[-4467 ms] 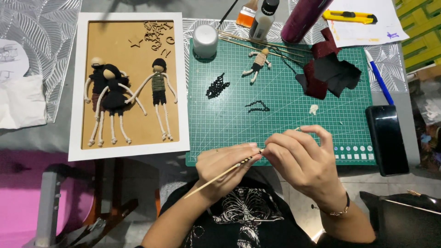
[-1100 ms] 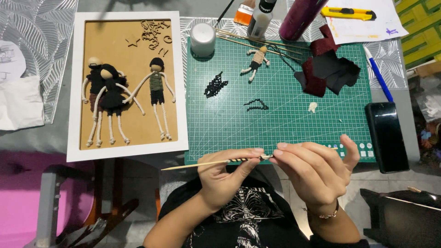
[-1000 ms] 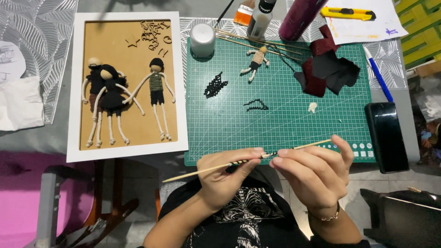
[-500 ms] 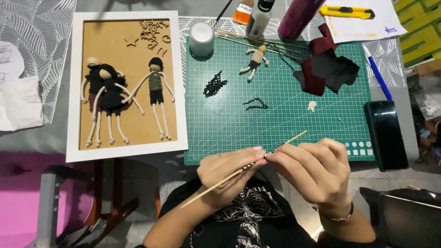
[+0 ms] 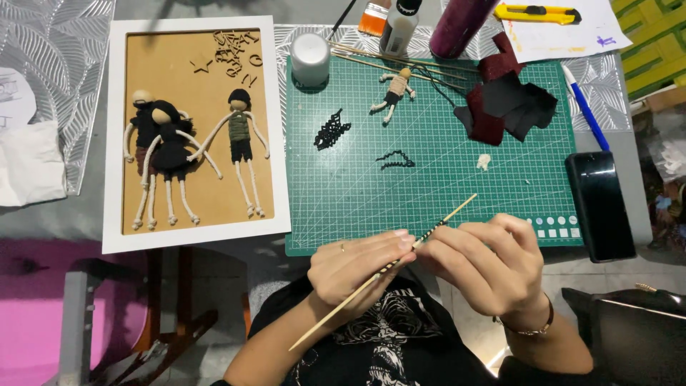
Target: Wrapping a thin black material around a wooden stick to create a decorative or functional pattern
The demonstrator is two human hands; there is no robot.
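At the far left, a white cloth [image 5: 28,163] lies on a silvery leaf-patterned mat [image 5: 68,64]. Next comes a white picture frame [image 5: 194,129] with a brown backing. On it lie three cord dolls: two dark-clothed ones overlapping, and one in a green top [image 5: 241,143] beside them. Small wooden cut-out shapes [image 5: 232,56] sit near the frame's top.

To the right lies a green cutting mat [image 5: 429,179]. At its top left corner stands a white round cap [image 5: 310,58]. On the mat you find two curls of black wound thread [image 5: 331,130], a small unfinished doll [image 5: 394,91] and a pile of dark red and black fabric scraps [image 5: 507,107].

Below the mat's near edge, over your lap, your left hand [image 5: 357,268] curls around a thin wooden skewer [image 5: 382,271], thumb and fingers pinching it near its middle. The skewer slants from lower left up to the right, its upper tip reaching over the mat. Black thread is wound around the stretch between your hands. Your right hand [image 5: 489,268], a thin bracelet at its wrist, touches the left, its fingertips closed on the skewer at the wound part.

Further right, a blue pen [image 5: 586,107] and a black phone [image 5: 600,206] lie just off the mat's right edge. A yellow utility knife [image 5: 536,12] rests on paper at the top.
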